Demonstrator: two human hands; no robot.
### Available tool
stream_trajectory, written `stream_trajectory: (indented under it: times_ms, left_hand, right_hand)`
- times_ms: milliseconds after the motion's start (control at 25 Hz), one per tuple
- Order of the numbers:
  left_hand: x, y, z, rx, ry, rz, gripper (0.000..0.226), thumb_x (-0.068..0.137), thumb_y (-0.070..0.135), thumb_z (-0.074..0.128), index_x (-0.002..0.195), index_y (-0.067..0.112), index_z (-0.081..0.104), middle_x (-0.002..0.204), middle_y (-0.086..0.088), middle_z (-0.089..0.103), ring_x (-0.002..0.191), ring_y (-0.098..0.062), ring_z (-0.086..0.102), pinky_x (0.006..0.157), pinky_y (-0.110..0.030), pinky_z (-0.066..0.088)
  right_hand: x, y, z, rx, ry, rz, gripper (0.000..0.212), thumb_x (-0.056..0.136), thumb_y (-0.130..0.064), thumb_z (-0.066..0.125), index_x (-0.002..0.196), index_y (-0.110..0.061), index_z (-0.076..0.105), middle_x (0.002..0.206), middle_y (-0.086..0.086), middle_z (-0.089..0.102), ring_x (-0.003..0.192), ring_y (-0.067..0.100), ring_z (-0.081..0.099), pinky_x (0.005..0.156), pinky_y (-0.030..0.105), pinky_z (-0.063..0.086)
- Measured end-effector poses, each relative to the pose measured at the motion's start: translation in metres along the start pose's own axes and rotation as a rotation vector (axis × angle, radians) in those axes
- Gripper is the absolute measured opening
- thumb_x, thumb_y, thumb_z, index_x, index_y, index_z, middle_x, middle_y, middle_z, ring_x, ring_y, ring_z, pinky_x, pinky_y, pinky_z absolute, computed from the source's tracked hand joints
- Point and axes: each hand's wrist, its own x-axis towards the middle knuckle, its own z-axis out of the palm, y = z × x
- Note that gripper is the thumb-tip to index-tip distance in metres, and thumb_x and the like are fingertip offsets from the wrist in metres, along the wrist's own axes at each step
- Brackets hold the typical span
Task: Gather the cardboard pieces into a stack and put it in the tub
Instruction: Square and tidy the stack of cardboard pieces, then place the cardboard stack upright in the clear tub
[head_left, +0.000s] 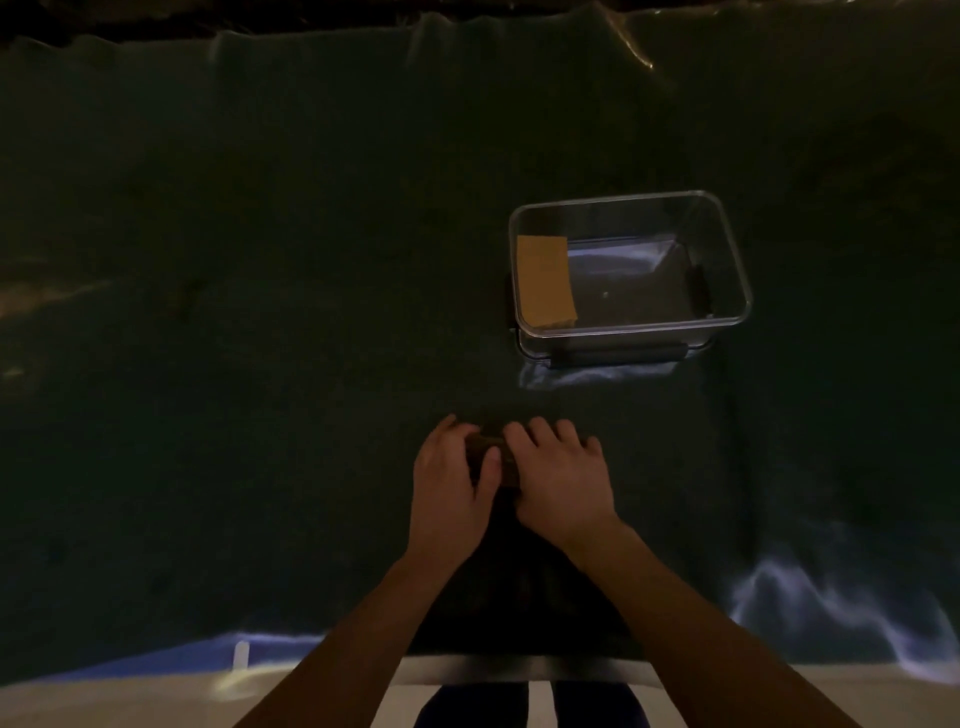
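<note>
Dark green cloth (260, 312) covers the desk, wrinkled along its far edge and catching pale glare near the near edge and the near right corner. We work close to the near edge, a little right of the middle, with both hands down on the cloth side by side. Our left hand (449, 480) curls its fingers over the left end of a small stack of cardboard pieces (488, 457), thumb laid across the top. Our right hand (563, 478) covers the right end, fingers bent down over the far side, so both hands are closed on the stack and it rests between them on the cloth. The light is dim and the hands hide most of the stack, so we cannot tell how many pieces it has.

Farther out and to the right stands the clear plastic tub (727, 249), well apart from our hands, with dark clips on its near and right sides. Inside it, one tan cardboard piece (544, 280) lies against the left wall.
</note>
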Motion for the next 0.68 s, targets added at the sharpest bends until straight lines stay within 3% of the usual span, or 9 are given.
stream_trajectory:
  times_ms: [120, 240, 320, 360, 480, 520, 600, 680]
  left_hand:
    - [-0.005, -0.002, -0.008, -0.304, -0.013, -0.062, 0.053, 0.097, 0.044, 0.038, 0.144, 0.019, 0.040, 0.150, 0.004, 0.041, 0.140, -0.006, 0.035, 0.116, -0.029, 0.030]
    - [-0.011, -0.015, -0.017, -0.771, 0.252, -0.209, 0.059, 0.097, 0.040, 0.036, 0.153, 0.023, 0.026, 0.158, 0.010, 0.029, 0.142, 0.002, 0.028, 0.114, -0.021, 0.026]
    - [-0.013, -0.013, -0.014, -0.932, 0.332, -0.311, 0.055, 0.101, 0.032, 0.035, 0.154, 0.024, 0.022, 0.160, 0.010, 0.024, 0.141, 0.004, 0.029, 0.112, -0.016, 0.027]
    - [-0.015, -0.015, -0.008, -0.963, 0.286, -0.350, 0.051, 0.103, 0.030, 0.035, 0.153, 0.026, 0.024, 0.158, 0.011, 0.026, 0.137, 0.006, 0.033, 0.109, -0.013, 0.031]
    - [-0.020, -0.008, -0.002, -0.978, -0.081, -0.397, 0.042, 0.102, 0.035, 0.039, 0.143, 0.042, 0.040, 0.146, 0.012, 0.046, 0.122, 0.012, 0.050, 0.099, -0.015, 0.040]
    - [-0.019, -0.003, -0.008, -0.971, -0.114, -0.394, 0.038, 0.104, 0.035, 0.036, 0.141, 0.041, 0.042, 0.142, 0.015, 0.049, 0.115, 0.019, 0.049, 0.094, -0.009, 0.040]
    - [-0.017, 0.000, -0.010, -0.964, 0.052, -0.410, 0.041, 0.105, 0.039, 0.029, 0.144, 0.028, 0.038, 0.138, 0.018, 0.046, 0.106, 0.029, 0.044, 0.083, 0.005, 0.036]
    - [-0.014, 0.008, -0.007, -1.075, 0.083, -0.434, 0.042, 0.106, 0.026, 0.029, 0.147, 0.018, 0.034, 0.133, 0.014, 0.052, 0.101, 0.023, 0.054, 0.078, 0.003, 0.042]
  right_hand:
    - [-0.002, 0.001, 0.000, 0.007, -0.027, -0.005, 0.053, 0.083, -0.035, 0.062, 0.129, -0.028, 0.038, 0.125, 0.005, 0.052, 0.110, 0.030, 0.052, 0.076, 0.043, 0.052]
    - [-0.002, 0.002, -0.002, 0.010, -0.063, -0.010, 0.058, 0.084, -0.036, 0.063, 0.134, -0.031, 0.033, 0.127, 0.006, 0.050, 0.111, 0.031, 0.053, 0.070, 0.040, 0.051]
    - [-0.001, 0.003, -0.004, 0.017, -0.079, -0.023, 0.059, 0.084, -0.036, 0.062, 0.135, -0.032, 0.032, 0.128, 0.006, 0.050, 0.111, 0.031, 0.053, 0.071, 0.039, 0.052]
    - [-0.001, 0.003, -0.004, 0.015, -0.085, -0.026, 0.059, 0.084, -0.037, 0.062, 0.135, -0.032, 0.032, 0.128, 0.006, 0.050, 0.111, 0.031, 0.053, 0.071, 0.039, 0.052]
    - [-0.001, 0.005, -0.003, -0.003, -0.087, -0.023, 0.061, 0.083, -0.039, 0.063, 0.136, -0.031, 0.032, 0.130, 0.006, 0.050, 0.114, 0.030, 0.052, 0.073, 0.040, 0.052]
    - [-0.001, 0.005, -0.003, -0.005, -0.083, -0.026, 0.061, 0.083, -0.040, 0.063, 0.136, -0.031, 0.033, 0.130, 0.006, 0.051, 0.113, 0.030, 0.053, 0.073, 0.040, 0.052]
    - [-0.002, 0.005, 0.000, -0.008, -0.065, -0.032, 0.059, 0.083, -0.040, 0.062, 0.134, -0.030, 0.035, 0.127, 0.004, 0.052, 0.110, 0.029, 0.054, 0.070, 0.038, 0.051]
    - [-0.001, 0.005, 0.001, -0.010, -0.046, -0.024, 0.057, 0.082, -0.040, 0.062, 0.132, -0.029, 0.037, 0.124, 0.003, 0.054, 0.107, 0.028, 0.055, 0.068, 0.037, 0.051]
